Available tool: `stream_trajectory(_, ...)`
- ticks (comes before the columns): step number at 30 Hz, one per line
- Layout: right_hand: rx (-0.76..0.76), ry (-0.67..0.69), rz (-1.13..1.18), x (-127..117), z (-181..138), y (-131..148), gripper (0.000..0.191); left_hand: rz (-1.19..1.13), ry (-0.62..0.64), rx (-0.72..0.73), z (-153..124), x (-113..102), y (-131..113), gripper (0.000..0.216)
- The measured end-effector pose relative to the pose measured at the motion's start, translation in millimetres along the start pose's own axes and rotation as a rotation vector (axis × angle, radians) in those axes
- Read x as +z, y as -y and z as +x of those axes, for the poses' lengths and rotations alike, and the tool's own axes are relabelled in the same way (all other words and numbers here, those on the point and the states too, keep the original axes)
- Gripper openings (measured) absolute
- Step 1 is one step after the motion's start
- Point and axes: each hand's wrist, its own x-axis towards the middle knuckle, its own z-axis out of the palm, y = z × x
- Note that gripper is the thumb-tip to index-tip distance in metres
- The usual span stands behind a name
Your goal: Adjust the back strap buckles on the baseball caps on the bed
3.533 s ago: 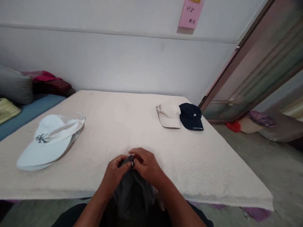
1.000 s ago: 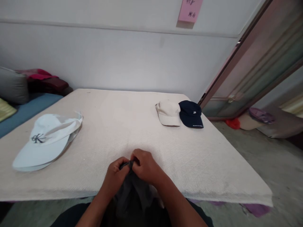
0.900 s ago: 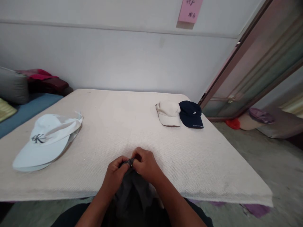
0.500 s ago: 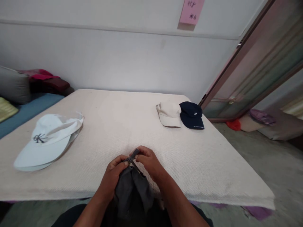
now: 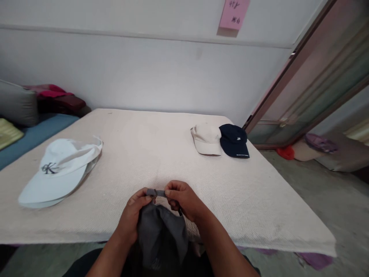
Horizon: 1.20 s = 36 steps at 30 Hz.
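A dark grey cap [image 5: 161, 234] hangs from my hands at the front edge of the table, its back strap [image 5: 157, 192] uppermost. My left hand [image 5: 135, 209] pinches the strap's left part, near the buckle. My right hand [image 5: 182, 198] pinches the strap's right part between thumb and fingers. The strap runs level between the two hands. Most of the cap's lower part is in shadow over my lap. A white cap [image 5: 57, 169] with black letters lies on the table to the left. A beige cap [image 5: 206, 138] and a navy cap [image 5: 234, 140] sit side by side at the back right.
The table [image 5: 138, 146] has a cream cloth over it and meets a white wall [image 5: 138, 73] with a pink note [image 5: 234, 15]. Cushions [image 5: 17, 104] lie at the far left. A sliding door [image 5: 291, 88] stands at the right, with bundled things on the floor beyond.
The strap has turned from slanting to level, and my hands are a little farther apart. More of the grey cap's crown shows. The other caps have stayed put.
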Motion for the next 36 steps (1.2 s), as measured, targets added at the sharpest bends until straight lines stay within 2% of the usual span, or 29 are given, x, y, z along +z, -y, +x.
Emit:
stream_trajectory(8, -0.025, -0.074, 0.163, -5.2, 0.0, 8.7, 0.017, -0.122, 0.107, -0.020, -0.1, -4.4, 0.0, 0.005)
stream_trajectory(14, -0.100, -0.148, 0.054, -18.6, 1.4, 13.5, 0.017, -0.248, 0.136, 0.032, -3.9, -8.6, -8.7, 0.004)
stream_trajectory(16, -0.119, -0.150, 0.093, -21.9, 1.3, 13.6, 0.018, -0.290, 0.090, 0.038, -2.1, -10.3, -10.4, 0.003)
stream_trajectory(20, -0.157, -0.158, 0.207, -21.2, 0.2, 10.3, 0.018, -0.405, -0.132, 0.028, 5.5, -10.2, -13.9, 0.010)
stream_trajectory(22, -0.122, -0.107, 0.181, -18.9, -1.0, 8.5, 0.023, -0.458, -0.241, 0.024, 8.7, -9.8, -18.0, 0.012)
stream_trajectory(25, -0.019, 0.012, -0.011, -16.5, -4.0, 7.4, 0.031, -0.501, -0.332, 0.013, 10.9, -11.7, -25.6, 0.014)
stream_trajectory(27, 0.004, 0.108, -0.193, -16.0, -6.7, 7.3, 0.030, -0.525, -0.320, 0.020, 11.6, -15.2, -29.8, 0.014)
stream_trajectory(30, 0.040, 0.302, -0.364, -15.1, -9.6, 4.5, 0.026, -0.584, -0.181, 0.060, 14.0, -22.2, -34.1, 0.012)
stream_trajectory(33, 0.093, 0.415, -0.340, -11.9, -9.5, -2.5, 0.023, -0.652, -0.076, 0.076, 18.7, -26.4, -35.8, 0.013)
stream_trajectory(36, 0.074, 0.372, -0.080, -9.0, -7.4, -7.9, 0.020, -0.597, -0.110, -0.055, 22.3, -24.4, -34.1, 0.012)
